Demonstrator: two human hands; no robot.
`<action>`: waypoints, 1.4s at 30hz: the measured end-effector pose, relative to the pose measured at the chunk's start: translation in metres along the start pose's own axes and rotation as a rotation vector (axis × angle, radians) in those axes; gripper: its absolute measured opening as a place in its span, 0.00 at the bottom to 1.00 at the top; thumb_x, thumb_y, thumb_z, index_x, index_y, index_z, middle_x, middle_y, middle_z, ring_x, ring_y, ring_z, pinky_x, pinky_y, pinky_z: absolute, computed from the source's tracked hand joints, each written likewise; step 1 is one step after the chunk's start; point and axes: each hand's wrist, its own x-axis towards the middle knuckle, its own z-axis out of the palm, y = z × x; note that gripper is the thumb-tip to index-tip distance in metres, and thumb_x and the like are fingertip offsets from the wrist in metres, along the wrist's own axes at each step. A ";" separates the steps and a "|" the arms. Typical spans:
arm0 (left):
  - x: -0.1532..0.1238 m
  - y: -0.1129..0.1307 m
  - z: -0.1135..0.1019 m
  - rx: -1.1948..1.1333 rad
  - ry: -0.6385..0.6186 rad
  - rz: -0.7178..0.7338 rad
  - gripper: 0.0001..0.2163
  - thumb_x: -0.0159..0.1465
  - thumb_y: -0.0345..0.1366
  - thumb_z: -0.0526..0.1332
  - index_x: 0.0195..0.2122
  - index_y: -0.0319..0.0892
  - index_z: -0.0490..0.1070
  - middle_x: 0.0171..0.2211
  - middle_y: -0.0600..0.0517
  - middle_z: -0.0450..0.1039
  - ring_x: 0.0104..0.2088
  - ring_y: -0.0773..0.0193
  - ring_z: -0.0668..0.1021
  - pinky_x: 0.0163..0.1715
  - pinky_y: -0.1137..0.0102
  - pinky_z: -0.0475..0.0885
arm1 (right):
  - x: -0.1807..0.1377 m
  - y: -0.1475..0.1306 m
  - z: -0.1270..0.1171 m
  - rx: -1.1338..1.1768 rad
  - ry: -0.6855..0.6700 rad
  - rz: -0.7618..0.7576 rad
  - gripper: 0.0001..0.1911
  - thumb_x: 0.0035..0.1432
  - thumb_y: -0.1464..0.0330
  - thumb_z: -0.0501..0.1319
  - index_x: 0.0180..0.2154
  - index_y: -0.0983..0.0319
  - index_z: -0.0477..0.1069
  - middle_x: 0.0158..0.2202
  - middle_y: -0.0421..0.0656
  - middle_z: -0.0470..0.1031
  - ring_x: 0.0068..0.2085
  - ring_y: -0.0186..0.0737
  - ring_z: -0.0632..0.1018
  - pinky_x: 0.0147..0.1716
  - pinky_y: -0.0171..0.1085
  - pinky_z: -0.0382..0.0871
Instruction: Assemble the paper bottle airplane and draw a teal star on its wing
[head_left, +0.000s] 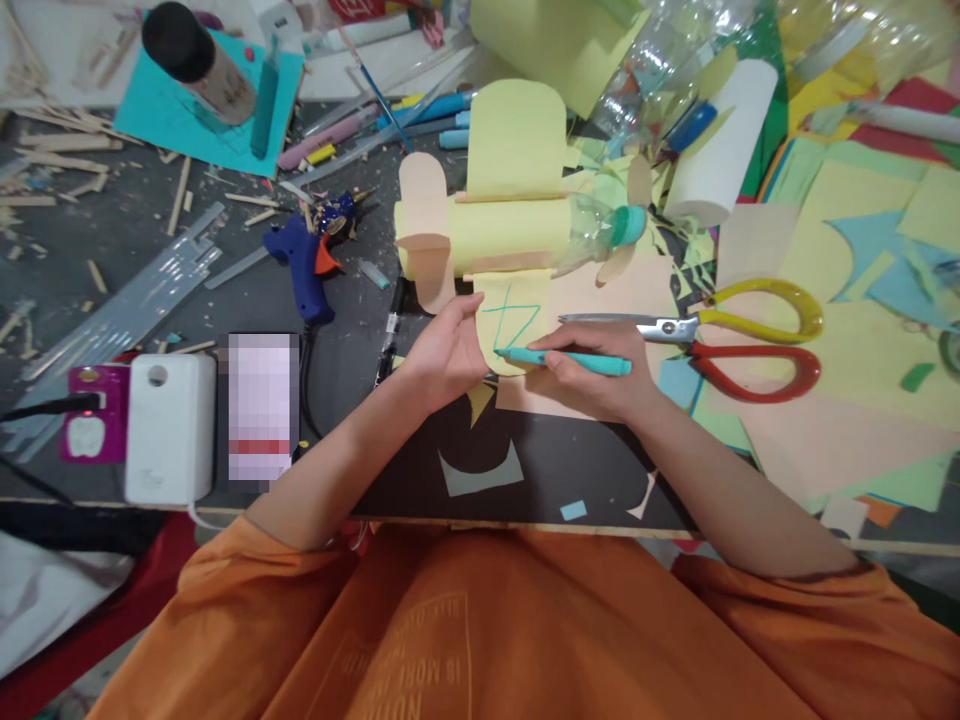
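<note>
A plastic bottle wrapped in yellow paper (510, 230) lies on its side, its green cap (628, 226) to the right. Yellow paper wings stick out above and below it, and peach paper strips cross its left end. My left hand (450, 350) grips the lower paper wing (510, 310) at its left edge, thumb showing and the other fingers partly hidden. In my right hand (607, 365) is a teal marker (592, 362), pinched with its tip on that wing. Green lines mark the paper there.
Scissors (675, 328) with yellow and red handles lie right of my right hand. A blue glue gun (300, 260), glue sticks (135, 280), a phone (261, 410) and a white power bank (171, 428) are at left. Coloured paper sheets (862, 380) cover the right side.
</note>
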 end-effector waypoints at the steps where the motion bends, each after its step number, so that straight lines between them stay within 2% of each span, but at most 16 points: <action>1: 0.000 0.000 0.000 0.002 -0.001 0.002 0.27 0.72 0.30 0.36 0.67 0.34 0.61 0.46 0.44 0.83 0.58 0.54 0.79 0.57 0.59 0.74 | 0.000 0.000 0.000 0.000 -0.008 0.000 0.09 0.60 0.62 0.62 0.30 0.55 0.80 0.27 0.38 0.81 0.24 0.37 0.77 0.24 0.38 0.70; 6: 0.000 -0.001 -0.001 -0.002 -0.018 0.020 0.26 0.72 0.30 0.38 0.66 0.33 0.62 0.48 0.44 0.82 0.59 0.54 0.78 0.57 0.60 0.74 | 0.001 0.000 -0.001 0.016 -0.022 -0.069 0.09 0.61 0.63 0.62 0.30 0.56 0.80 0.25 0.37 0.80 0.23 0.35 0.76 0.23 0.35 0.68; 10: 0.001 -0.001 -0.002 0.001 -0.021 0.019 0.26 0.72 0.30 0.39 0.66 0.32 0.63 0.48 0.44 0.82 0.59 0.53 0.78 0.59 0.61 0.72 | 0.002 0.000 -0.001 0.043 -0.052 -0.037 0.12 0.60 0.59 0.63 0.29 0.57 0.79 0.24 0.38 0.80 0.22 0.34 0.75 0.22 0.34 0.67; 12: 0.002 0.000 -0.003 0.004 -0.008 0.013 0.25 0.72 0.30 0.39 0.66 0.32 0.62 0.48 0.44 0.82 0.59 0.54 0.78 0.59 0.60 0.72 | 0.001 0.001 -0.001 0.137 -0.009 0.009 0.14 0.59 0.56 0.64 0.28 0.58 0.79 0.23 0.39 0.79 0.21 0.34 0.74 0.21 0.34 0.66; 14: 0.002 -0.001 -0.004 0.005 -0.003 0.015 0.25 0.72 0.30 0.41 0.67 0.33 0.61 0.49 0.44 0.82 0.59 0.54 0.78 0.60 0.59 0.72 | 0.001 0.003 0.000 0.246 0.095 0.045 0.14 0.59 0.56 0.65 0.29 0.58 0.79 0.23 0.38 0.78 0.20 0.33 0.73 0.20 0.34 0.65; 17: 0.002 -0.001 -0.004 -0.001 -0.008 0.035 0.24 0.71 0.30 0.43 0.67 0.33 0.60 0.50 0.43 0.81 0.58 0.54 0.79 0.63 0.59 0.70 | 0.001 0.005 0.001 0.232 0.247 0.031 0.11 0.60 0.57 0.65 0.33 0.57 0.80 0.24 0.38 0.77 0.18 0.31 0.71 0.19 0.34 0.67; 22: 0.001 -0.002 -0.003 -0.019 0.053 0.012 0.24 0.72 0.28 0.41 0.68 0.30 0.57 0.53 0.41 0.80 0.59 0.54 0.78 0.64 0.57 0.68 | 0.005 0.007 0.001 0.095 0.279 0.029 0.14 0.61 0.54 0.64 0.39 0.56 0.80 0.31 0.42 0.80 0.28 0.37 0.79 0.31 0.40 0.77; 27: 0.000 -0.002 -0.006 -0.054 0.025 0.000 0.25 0.70 0.27 0.46 0.69 0.33 0.55 0.55 0.41 0.78 0.59 0.54 0.78 0.65 0.59 0.67 | 0.013 0.015 -0.003 0.107 0.312 0.038 0.14 0.61 0.53 0.65 0.39 0.55 0.78 0.35 0.41 0.80 0.29 0.36 0.79 0.31 0.40 0.78; 33: 0.002 -0.001 -0.008 -0.053 0.028 -0.029 0.25 0.70 0.28 0.44 0.69 0.33 0.56 0.53 0.42 0.79 0.59 0.54 0.78 0.63 0.58 0.70 | 0.015 0.013 -0.002 0.117 0.301 0.048 0.12 0.58 0.56 0.67 0.35 0.57 0.79 0.34 0.42 0.81 0.36 0.40 0.82 0.39 0.42 0.80; 42: 0.003 0.000 -0.009 -0.069 0.002 -0.050 0.25 0.70 0.28 0.43 0.68 0.32 0.57 0.52 0.41 0.79 0.58 0.53 0.79 0.62 0.57 0.71 | 0.015 0.008 -0.003 0.127 0.267 0.039 0.04 0.58 0.66 0.66 0.36 0.56 0.80 0.35 0.40 0.83 0.37 0.39 0.83 0.41 0.42 0.79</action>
